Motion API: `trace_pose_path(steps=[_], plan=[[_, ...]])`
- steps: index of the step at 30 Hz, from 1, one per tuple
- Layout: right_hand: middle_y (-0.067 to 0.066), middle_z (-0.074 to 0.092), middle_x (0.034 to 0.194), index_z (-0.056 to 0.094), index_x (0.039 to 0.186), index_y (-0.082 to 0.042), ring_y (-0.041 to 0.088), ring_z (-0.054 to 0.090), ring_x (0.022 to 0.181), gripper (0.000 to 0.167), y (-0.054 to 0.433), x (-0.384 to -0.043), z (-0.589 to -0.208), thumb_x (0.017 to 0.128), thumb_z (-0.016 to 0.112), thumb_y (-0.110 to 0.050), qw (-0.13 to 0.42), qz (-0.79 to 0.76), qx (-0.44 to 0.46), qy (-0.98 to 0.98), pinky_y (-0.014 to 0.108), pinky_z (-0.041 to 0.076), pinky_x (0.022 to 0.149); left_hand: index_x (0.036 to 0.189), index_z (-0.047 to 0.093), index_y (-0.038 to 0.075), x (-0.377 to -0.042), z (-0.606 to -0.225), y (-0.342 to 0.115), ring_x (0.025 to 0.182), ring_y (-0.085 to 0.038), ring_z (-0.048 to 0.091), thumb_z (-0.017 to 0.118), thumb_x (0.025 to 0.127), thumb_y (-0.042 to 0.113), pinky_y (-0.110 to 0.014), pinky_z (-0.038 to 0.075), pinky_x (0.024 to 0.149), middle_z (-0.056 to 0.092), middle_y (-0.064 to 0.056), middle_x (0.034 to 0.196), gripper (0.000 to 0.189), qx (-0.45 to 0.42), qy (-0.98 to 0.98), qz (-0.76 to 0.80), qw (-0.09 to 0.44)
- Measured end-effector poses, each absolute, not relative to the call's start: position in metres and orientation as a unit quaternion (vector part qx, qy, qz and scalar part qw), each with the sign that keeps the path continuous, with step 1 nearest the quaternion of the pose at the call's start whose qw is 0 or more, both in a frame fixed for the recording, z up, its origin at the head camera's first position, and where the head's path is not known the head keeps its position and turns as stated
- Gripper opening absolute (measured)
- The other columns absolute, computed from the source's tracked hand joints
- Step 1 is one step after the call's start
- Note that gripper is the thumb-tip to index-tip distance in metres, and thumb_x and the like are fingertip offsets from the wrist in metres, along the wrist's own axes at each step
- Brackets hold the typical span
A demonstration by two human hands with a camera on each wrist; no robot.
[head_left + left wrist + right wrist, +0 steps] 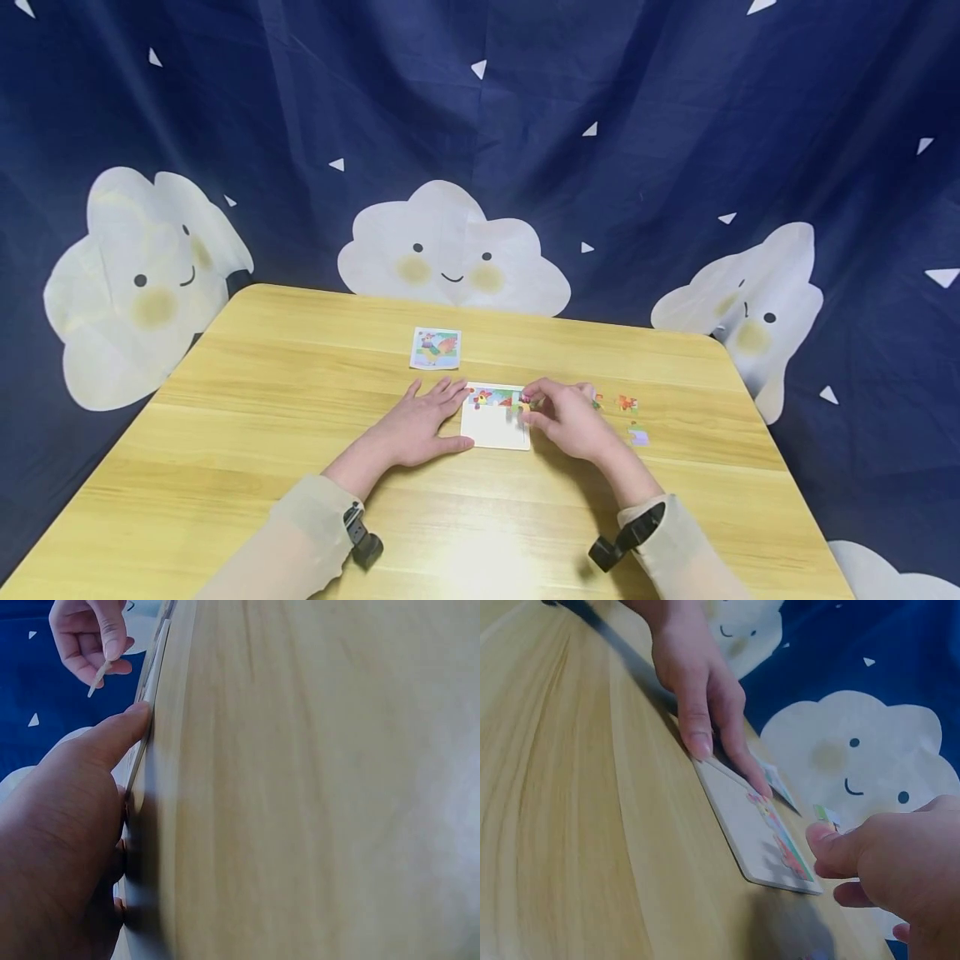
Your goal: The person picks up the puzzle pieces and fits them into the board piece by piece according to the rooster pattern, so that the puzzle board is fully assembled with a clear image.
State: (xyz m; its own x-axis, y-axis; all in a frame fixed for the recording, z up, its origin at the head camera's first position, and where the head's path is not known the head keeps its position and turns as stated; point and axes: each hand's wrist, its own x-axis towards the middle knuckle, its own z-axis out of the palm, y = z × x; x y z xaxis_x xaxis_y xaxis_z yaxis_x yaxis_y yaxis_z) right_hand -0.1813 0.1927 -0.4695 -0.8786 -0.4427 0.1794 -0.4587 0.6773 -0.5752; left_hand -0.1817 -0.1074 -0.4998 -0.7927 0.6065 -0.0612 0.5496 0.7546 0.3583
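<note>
A white puzzle tray [495, 430] lies on the table, with a row of colourful pieces [491, 398] along its far side. My left hand [418, 427] is spread at the tray's left side, thumb and fingertips touching its edge. Over the tray's right side, my right hand [573, 422] pinches a puzzle piece [826, 816] between thumb and fingers. In the left wrist view that piece [99, 678] is seen edge-on, raised above the tray. The right wrist view shows a gap between the held piece and the tray [735, 825].
Behind the tray lies a small picture card [437, 348] showing a colourful bird. To the right are loose puzzle pieces [628, 404], one of them purple and green [638, 435], and another partly hidden by my right hand. A dark blue curtain [480, 125] hangs beyond the wooden table [300, 375].
</note>
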Motion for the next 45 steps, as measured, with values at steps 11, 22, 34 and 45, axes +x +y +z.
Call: trace_pose_path(steps=[11, 22, 34, 45], plan=[[-0.013, 0.067, 0.092, 0.077, 0.116, -0.013, 0.006, 0.055, 0.071, 0.026, 0.173, -0.182, -0.477, 0.092, 0.085, -0.020, 0.010, 0.323, 0.262, -0.909, 0.048, 0.022, 0.090, 0.169, 0.028, 0.015, -0.183, -0.502, -0.107, 0.161, -0.023, 0.012, 0.046, 0.100, 0.076, -0.060, 0.003, 0.127, 0.018, 0.002, 0.175, 0.093, 0.301, 0.936, 0.156, 0.090], [-0.012, 0.055, 0.087, 0.077, 0.120, -0.012, 0.008, 0.049, 0.074, 0.026, 0.150, -0.182, -0.483, 0.097, 0.080, -0.025, 0.021, 0.268, 0.298, -0.916, 0.048, 0.023, 0.087, 0.169, 0.028, 0.013, -0.183, -0.503, -0.107, 0.161, -0.024, 0.011, 0.045, 0.101, 0.076, -0.061, 0.003, 0.126, 0.018, 0.002, 0.175, 0.094, 0.306, 0.935, 0.159, 0.087], [-0.006, 0.065, 0.098, 0.078, 0.124, -0.014, 0.009, 0.054, 0.078, 0.032, 0.134, -0.183, -0.492, 0.096, 0.081, -0.028, 0.045, 0.230, 0.306, -0.923, 0.052, 0.029, 0.091, 0.168, 0.030, 0.013, -0.181, -0.501, -0.107, 0.161, -0.025, 0.013, 0.048, 0.101, 0.073, -0.063, 0.003, 0.126, 0.021, 0.000, 0.175, 0.092, 0.308, 0.933, 0.165, 0.085], [-0.007, 0.064, 0.098, 0.078, 0.125, -0.011, 0.007, 0.054, 0.077, 0.031, 0.131, -0.183, -0.494, 0.097, 0.079, -0.026, 0.050, 0.220, 0.311, -0.923, 0.051, 0.030, 0.088, 0.169, 0.028, 0.012, -0.180, -0.501, -0.108, 0.161, -0.026, 0.012, 0.043, 0.102, 0.074, -0.064, 0.006, 0.126, 0.019, -0.002, 0.175, 0.092, 0.313, 0.936, 0.141, 0.078]])
